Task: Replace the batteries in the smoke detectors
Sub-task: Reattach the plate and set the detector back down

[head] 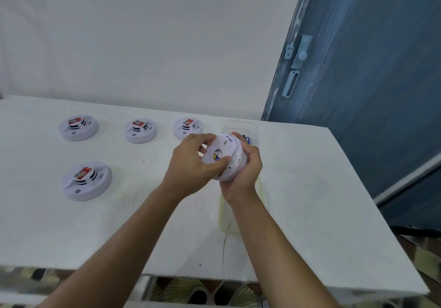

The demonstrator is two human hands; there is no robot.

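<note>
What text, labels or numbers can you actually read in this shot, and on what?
Nothing is legible enough to quote.
Held smoke detector: block of small print on its back, blurred.
Red battery on the near-left detector: label with a round mark, unreadable; the three red batteries on the far-row detectors are just as unreadable.
Blue item in the clear container: any print is too small to read.

This looks like a plain room in a home, used as a makeshift work spot. A bare white wall point(143, 33) stands behind a white table point(310, 188). To the right is a blue painted wooden door point(370, 81) with a sliding bolt point(301, 52). Floor tiles point(191, 291) with a leafy fan pattern show below the table's near edge. Four smoke detectors point(78, 127) lie spread out on the table.
</note>
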